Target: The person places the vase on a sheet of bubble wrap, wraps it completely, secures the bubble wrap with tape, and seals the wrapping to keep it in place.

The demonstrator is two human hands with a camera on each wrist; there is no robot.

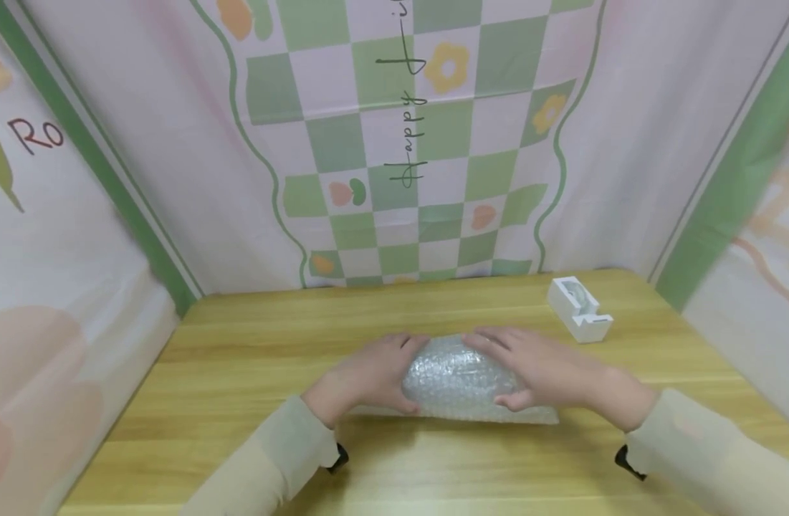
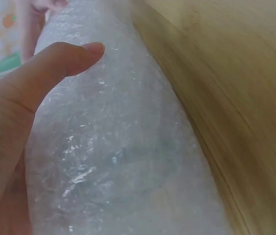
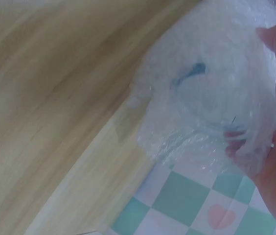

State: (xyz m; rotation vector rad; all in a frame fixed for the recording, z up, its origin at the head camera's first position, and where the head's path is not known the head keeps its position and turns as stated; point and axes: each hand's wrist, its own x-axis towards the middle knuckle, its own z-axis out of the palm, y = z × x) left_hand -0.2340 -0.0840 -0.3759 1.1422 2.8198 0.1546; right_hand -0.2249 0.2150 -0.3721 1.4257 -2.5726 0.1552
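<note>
Clear bubble wrap, rolled into a silvery bundle [image 1: 455, 376], is being held on the wooden table [image 1: 252, 358], in front of the person and between the two hands. The bundle's left part is being grasped by the left hand [image 1: 378, 373], with the thumb [image 2: 79, 61] being laid across the wrap on the near side and the fingers being bent over the far side. The right part is being gripped in the same way by the right hand [image 1: 549, 365], its thumb being kept on the near side. A flat edge of the wrap is being left spread along the tabletop, nearest the person. At the right end, a dark teal mark [image 3: 189, 73] and a rounded outline are being shown through the plastic; what is being enclosed cannot be told.

Beyond the right hand, well apart from the bundle, a white tape dispenser [image 1: 577, 312] is being supported near the table's far right corner, with a roll of tape [image 1: 576, 292] being carried in it. The forearms are being covered by pale sleeves [image 1: 265, 459]. Behind the table, a green-and-white checked cloth [image 1: 394, 129] is being displayed, with flowers, hearts and lettering being shown on it.
</note>
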